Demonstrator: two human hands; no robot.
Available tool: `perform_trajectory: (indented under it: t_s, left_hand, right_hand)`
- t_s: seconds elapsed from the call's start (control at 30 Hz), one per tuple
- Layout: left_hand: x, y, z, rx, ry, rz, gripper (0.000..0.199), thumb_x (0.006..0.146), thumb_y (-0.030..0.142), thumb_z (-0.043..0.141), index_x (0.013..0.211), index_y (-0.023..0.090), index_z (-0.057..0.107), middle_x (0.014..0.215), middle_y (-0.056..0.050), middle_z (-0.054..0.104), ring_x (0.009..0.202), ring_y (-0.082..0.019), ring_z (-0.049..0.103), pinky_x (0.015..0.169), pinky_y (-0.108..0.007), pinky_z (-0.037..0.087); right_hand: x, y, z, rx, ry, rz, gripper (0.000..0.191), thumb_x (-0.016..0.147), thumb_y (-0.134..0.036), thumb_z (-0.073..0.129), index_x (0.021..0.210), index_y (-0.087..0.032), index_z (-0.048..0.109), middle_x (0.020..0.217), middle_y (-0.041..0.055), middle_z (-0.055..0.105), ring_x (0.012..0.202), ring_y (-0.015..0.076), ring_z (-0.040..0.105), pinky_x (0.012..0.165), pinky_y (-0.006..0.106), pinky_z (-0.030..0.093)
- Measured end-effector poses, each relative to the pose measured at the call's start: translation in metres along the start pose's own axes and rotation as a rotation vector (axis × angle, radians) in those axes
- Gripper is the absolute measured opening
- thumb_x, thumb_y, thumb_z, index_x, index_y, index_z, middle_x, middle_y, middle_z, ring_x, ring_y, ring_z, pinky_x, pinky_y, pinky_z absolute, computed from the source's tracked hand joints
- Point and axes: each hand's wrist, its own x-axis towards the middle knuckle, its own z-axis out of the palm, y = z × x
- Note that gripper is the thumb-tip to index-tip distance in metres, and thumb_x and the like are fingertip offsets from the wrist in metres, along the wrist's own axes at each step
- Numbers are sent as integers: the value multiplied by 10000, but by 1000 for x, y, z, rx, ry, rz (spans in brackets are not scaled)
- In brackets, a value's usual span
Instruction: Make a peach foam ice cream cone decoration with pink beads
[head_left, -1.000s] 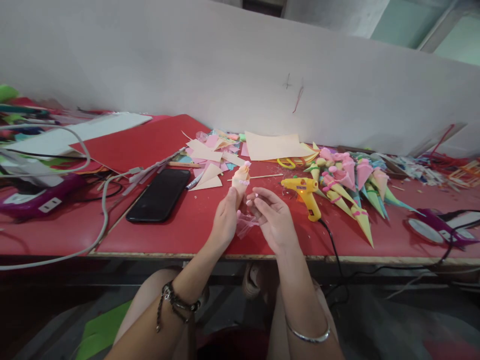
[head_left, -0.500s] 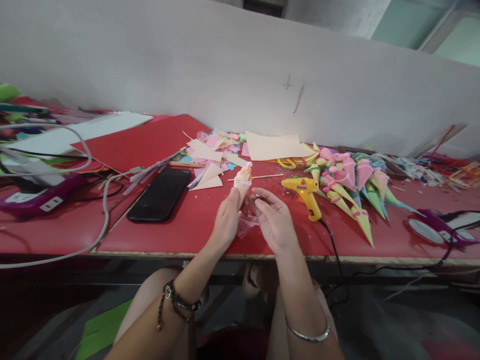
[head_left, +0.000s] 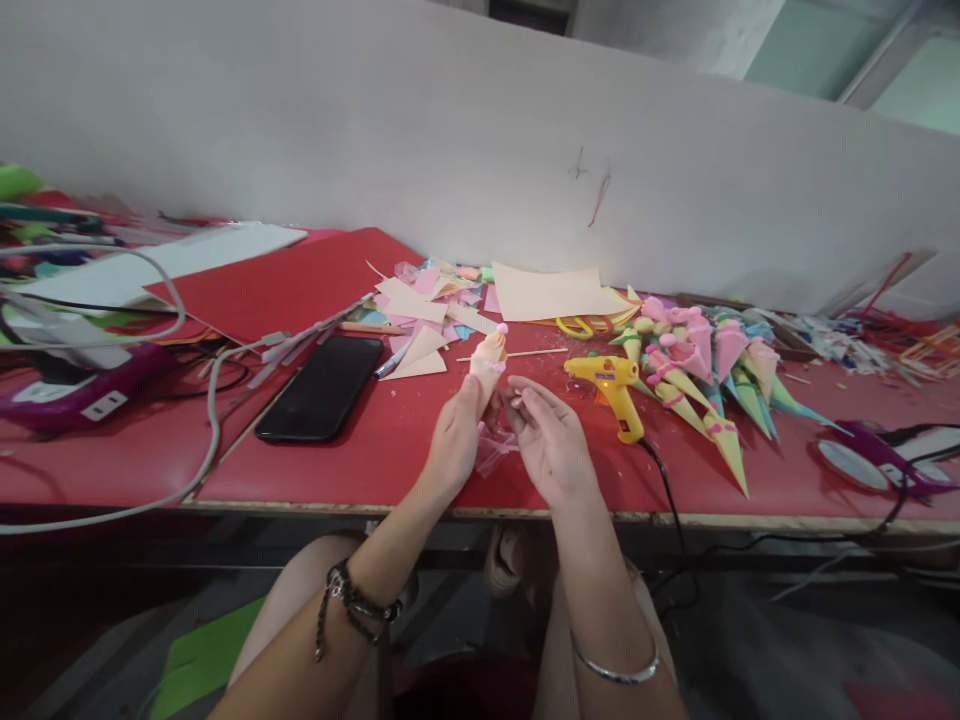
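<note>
A small craft ice cream cone [head_left: 489,362], cream-coloured with a pink ball on top and a pale pink frill, stands tilted in my left hand [head_left: 454,432], whose fingers wrap its lower part. Just right of it is my right hand [head_left: 553,440], fingers curled and thumb close to the fingertips; whatever they pinch is too small to make out. Crumpled pink film [head_left: 495,449] lies on the red table [head_left: 390,450] below and between the hands. A yellow glue gun [head_left: 611,390] rests on its side to the right, and a thin wooden stick [head_left: 525,354] lies behind the cone.
Several finished cones [head_left: 697,365] are piled at the right. A black phone [head_left: 322,390] lies left, near paper scraps [head_left: 420,310] and red card [head_left: 292,285]. Yellow scissors [head_left: 574,328] sit at the back. Purple power strips [head_left: 86,395] with cables flank both sides.
The fingers of my right hand have shifted slightly near the cone. The cone stays in my left hand, nearly unmoved.
</note>
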Motion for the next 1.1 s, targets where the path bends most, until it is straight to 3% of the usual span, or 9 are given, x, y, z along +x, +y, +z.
perform_trajectory:
  t_s: [0.13,0.27,0.77,0.93,1.1]
  left_hand:
    - [-1,2,0,-19,11,-21,522,810,593,303,561,172,483,525,9,496,519,-119,464,546,-245,390]
    - [-1,2,1,-17,30,-42,522,800,604,315,557,171,477,525,9,489,522,-120,455,534,-246,382]
    - [0,-1,0,-23,-12,5,522,812,598,297,531,182,441,507,13,466,506,-115,437,539,-243,380]
    - [1,-3,0,-32,3,8,520,795,616,316,540,179,437,516,10,464,516,-119,448,534,-250,376]
    - [0,-1,0,-21,1,-22,516,798,612,309,563,175,451,537,4,476,524,-123,444,537,-256,369]
  right_hand:
    - [-2,0,2,-49,-56,-9,192,564,-144,678,747,-204,689,676,-34,650,614,58,560,565,166,462]
    - [-3,0,3,-68,-33,-8,198,552,-112,657,728,-198,686,682,-31,647,614,60,548,554,167,454]
    - [-2,-1,2,-40,-63,-13,146,623,-153,644,751,-194,701,680,-19,677,624,68,576,622,189,479]
    - [-1,-1,0,0,-26,2,105,615,-159,667,714,-186,692,718,-19,685,698,65,609,718,179,490]
    - [-1,-2,-1,16,7,28,86,615,-168,681,700,-180,691,652,-26,669,647,53,611,688,154,505]
